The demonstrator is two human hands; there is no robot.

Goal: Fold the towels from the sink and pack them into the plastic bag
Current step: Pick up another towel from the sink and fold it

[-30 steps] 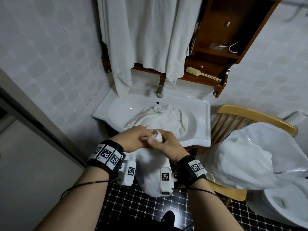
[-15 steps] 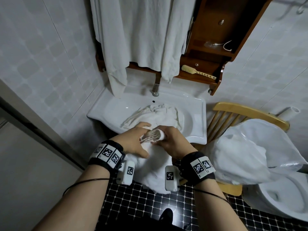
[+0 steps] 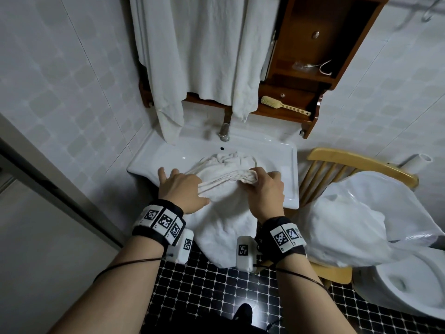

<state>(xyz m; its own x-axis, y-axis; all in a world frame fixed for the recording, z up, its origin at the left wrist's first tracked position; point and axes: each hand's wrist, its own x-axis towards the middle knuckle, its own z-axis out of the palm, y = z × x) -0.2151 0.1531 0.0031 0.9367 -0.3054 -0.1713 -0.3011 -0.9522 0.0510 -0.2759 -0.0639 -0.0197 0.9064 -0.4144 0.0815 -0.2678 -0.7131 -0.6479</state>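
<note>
Folding step in hand. White towel (image 3: 224,220) lay draped over the front rim of the sink (image 3: 290,165), lower part hanging free. Right hand (image 3: 266,191) clutched its bunched, folded edge; left hand (image 3: 179,191) lay flat, fingers straight, pressing the cloth down. Heaped towels (image 3: 228,160) waited in the basin. Plastic bag (image 3: 361,213) sat on the wooden chair (image 3: 356,160), just right of the sink, seemingly part-filled. Next move probably called for carrying the fold across, smoothing it, then finding the bag's mouth.

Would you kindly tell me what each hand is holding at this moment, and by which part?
The right hand grips the white towel by its bunched upper edge; the left hand only presses flat on it.
</note>
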